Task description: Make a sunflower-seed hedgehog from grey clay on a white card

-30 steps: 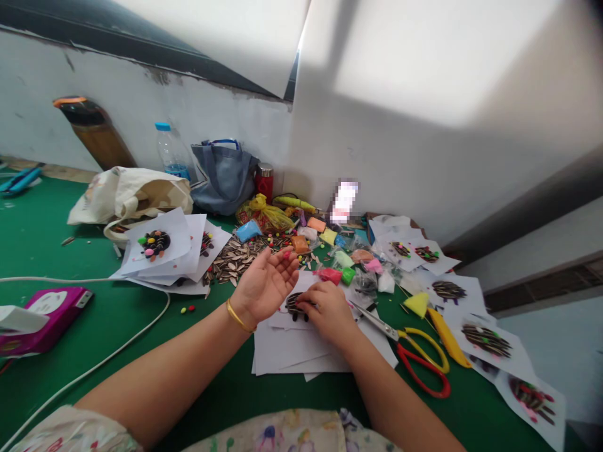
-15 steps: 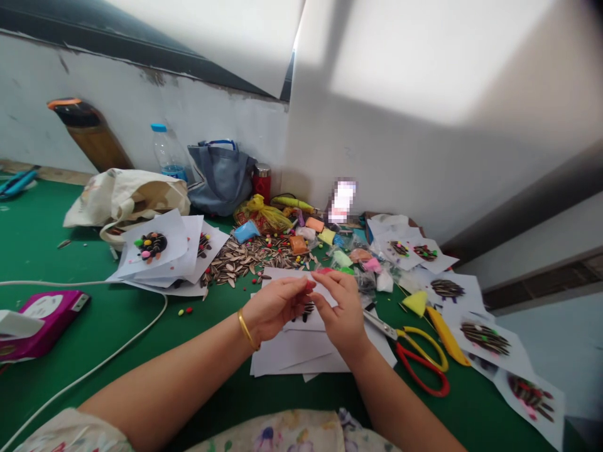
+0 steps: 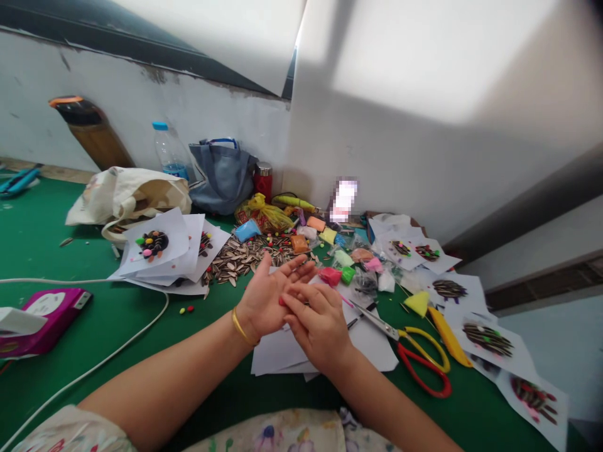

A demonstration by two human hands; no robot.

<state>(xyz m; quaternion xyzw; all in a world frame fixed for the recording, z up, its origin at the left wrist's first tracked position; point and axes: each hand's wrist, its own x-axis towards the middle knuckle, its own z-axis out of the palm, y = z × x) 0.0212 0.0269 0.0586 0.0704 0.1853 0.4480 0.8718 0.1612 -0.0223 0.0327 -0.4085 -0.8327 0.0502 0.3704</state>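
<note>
My left hand (image 3: 268, 300) is palm up with its fingers stretched out, over a small stack of white paper (image 3: 277, 351). On its palm lies a small red lump of modelling clay (image 3: 282, 301), partly hidden. My right hand (image 3: 318, 317) rests across that palm, its fingers close together and bent, their tips pressing the red clay. Just beyond the hands is a packet of red clay (image 3: 330, 276), beside a green one (image 3: 347, 274). To the right of the paper lie scissors (image 3: 396, 336) with red and yellow handles.
A heap of striped sunflower seeds (image 3: 240, 257) lies behind the hands. Paper sheets with seed pictures stand at left (image 3: 176, 257) and right (image 3: 485, 339). A yellow cutter (image 3: 450, 339) lies beside the scissors. A white cable (image 3: 141, 339) crosses the left side, near a magenta box (image 3: 51, 320).
My left hand has opened out, palm up. My right hand has moved down and left, from pinching near the left fingertips to pressing the red clay on the palm.
</note>
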